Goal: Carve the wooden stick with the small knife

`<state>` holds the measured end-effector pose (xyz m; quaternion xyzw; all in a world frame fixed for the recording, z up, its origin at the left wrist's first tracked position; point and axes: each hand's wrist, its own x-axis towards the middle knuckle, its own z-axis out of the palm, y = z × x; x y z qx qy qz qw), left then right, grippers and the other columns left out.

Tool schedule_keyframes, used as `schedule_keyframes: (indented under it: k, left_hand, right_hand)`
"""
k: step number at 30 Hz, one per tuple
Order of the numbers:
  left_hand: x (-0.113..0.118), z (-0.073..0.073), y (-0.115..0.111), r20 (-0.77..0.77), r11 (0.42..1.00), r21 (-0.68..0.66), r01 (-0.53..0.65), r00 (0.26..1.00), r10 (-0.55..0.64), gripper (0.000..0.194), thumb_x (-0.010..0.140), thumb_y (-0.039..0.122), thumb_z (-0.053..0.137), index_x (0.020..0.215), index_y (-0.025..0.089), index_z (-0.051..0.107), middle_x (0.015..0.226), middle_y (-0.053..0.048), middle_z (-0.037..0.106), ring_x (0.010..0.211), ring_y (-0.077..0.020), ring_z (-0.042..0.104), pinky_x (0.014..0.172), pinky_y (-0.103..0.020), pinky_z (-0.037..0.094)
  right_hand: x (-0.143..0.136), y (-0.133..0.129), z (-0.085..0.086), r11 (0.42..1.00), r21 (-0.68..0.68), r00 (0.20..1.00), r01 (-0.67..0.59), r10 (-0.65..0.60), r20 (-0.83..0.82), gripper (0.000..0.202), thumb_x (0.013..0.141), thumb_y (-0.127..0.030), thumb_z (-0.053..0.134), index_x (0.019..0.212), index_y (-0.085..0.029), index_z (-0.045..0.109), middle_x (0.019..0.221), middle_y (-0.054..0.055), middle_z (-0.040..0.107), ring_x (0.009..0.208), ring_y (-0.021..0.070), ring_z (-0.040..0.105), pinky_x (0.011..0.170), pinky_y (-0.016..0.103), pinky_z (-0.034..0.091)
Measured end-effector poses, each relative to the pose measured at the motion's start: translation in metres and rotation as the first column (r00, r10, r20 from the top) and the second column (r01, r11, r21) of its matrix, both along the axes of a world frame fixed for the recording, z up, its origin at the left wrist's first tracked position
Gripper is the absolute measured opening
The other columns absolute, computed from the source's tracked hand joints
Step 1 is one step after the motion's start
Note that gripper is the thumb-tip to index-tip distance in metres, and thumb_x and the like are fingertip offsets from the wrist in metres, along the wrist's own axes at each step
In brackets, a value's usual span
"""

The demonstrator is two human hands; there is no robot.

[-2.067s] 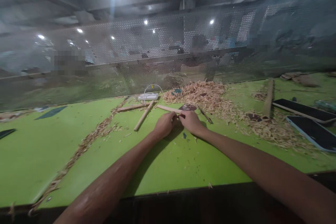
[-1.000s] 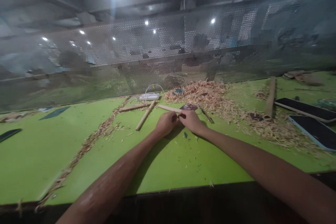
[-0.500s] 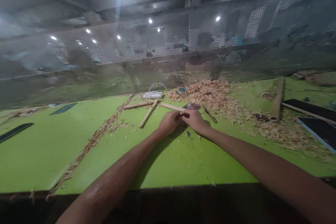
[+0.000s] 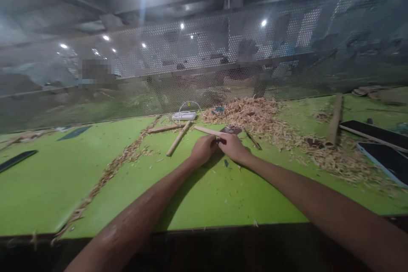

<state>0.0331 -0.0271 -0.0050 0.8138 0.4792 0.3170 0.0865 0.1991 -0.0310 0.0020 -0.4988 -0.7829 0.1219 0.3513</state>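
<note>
My left hand (image 4: 203, 149) and my right hand (image 4: 234, 147) meet over the green tabletop (image 4: 204, 204), fingers curled and pinched together. What they pinch, if anything, is hidden by the fingers. A pale wooden stick (image 4: 205, 130) runs just behind them; whether the hands touch it I cannot tell. Beyond my right hand lies a dark brown sheet (image 4: 230, 129), partly covered by the fingers. A thin dark tool (image 4: 253, 140) rests to the right of that hand. Left of my hands another wooden stick (image 4: 179, 138) lies at a slant, and a small dark scrap (image 4: 226, 163) sits below them.
Wood shavings (image 4: 251, 108) are heaped at the back and spread right. A white power strip (image 4: 184, 116) with a cable stands before a perforated screen (image 4: 191, 72). Two phones (image 4: 384, 161) and a wooden bar (image 4: 335, 121) lie right. People sit behind the screen.
The whole view has shifted slightly, with things appearing a little further left. My hands keep almost the same pinched pose in the same place.
</note>
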Motion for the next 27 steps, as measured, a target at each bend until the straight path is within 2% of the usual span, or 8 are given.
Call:
schedule_keyframes:
  k: [7,13,17,22,27]
  left_hand:
    - [0.0006,-0.0014,0.0026,-0.042,0.998,-0.029,-0.060,0.997,0.058,0.011,0.089,0.013,0.060,0.085,0.015,0.070,0.079,-0.004,0.069,0.068,-0.0167,0.052,0.066,-0.027,0.035]
    - [0.0014,0.0021,-0.0006,-0.051,0.997,-0.046,-0.068,0.997,0.066,0.017,0.092,0.013,0.059,0.104,0.015,0.071,0.095,-0.009,0.076,0.076,-0.0190,0.061,0.071,-0.027,0.042]
    - [0.0011,0.0047,-0.0030,-0.101,0.997,-0.043,-0.068,0.993,0.064,0.014,0.095,0.015,0.057,0.097,0.016,0.071,0.090,-0.008,0.074,0.074,-0.0190,0.059,0.070,-0.027,0.041]
    - [0.0010,0.0052,-0.0033,-0.110,0.996,-0.039,-0.084,0.991,0.079,0.015,0.095,0.016,0.056,0.091,0.016,0.071,0.085,-0.006,0.073,0.071,-0.0186,0.057,0.069,-0.027,0.039]
    - [0.0005,0.0038,-0.0017,-0.094,0.995,-0.039,-0.095,0.991,0.091,0.013,0.093,0.017,0.059,0.092,0.016,0.072,0.087,-0.007,0.074,0.071,-0.0188,0.057,0.067,-0.027,0.037]
  right_hand:
    - [-0.0003,0.0012,0.0011,0.997,-0.060,0.998,0.045,-0.048,-0.042,0.024,0.092,-0.009,0.059,0.099,-0.015,0.081,0.088,0.011,0.078,0.072,0.0178,0.065,0.074,0.028,0.050]
    - [0.0016,0.0025,-0.0008,0.999,-0.038,0.998,0.025,-0.027,-0.058,0.027,0.093,-0.010,0.059,0.102,-0.018,0.083,0.094,0.012,0.080,0.079,0.0204,0.070,0.079,0.031,0.053]
    - [0.0021,0.0024,-0.0011,0.999,-0.023,0.998,0.036,-0.037,-0.041,0.026,0.092,-0.009,0.061,0.100,-0.018,0.083,0.092,0.010,0.081,0.077,0.0193,0.069,0.078,0.030,0.053]
    - [0.0008,-0.0015,0.0045,0.994,-0.084,0.997,0.073,-0.075,-0.029,0.025,0.093,-0.008,0.061,0.102,-0.013,0.084,0.086,0.010,0.079,0.068,0.0169,0.065,0.070,0.028,0.050]
    - [0.0005,-0.0015,0.0053,0.992,-0.067,0.994,0.104,-0.105,-0.013,0.021,0.090,-0.008,0.065,0.096,-0.015,0.084,0.084,0.009,0.078,0.072,0.0179,0.066,0.072,0.028,0.050]
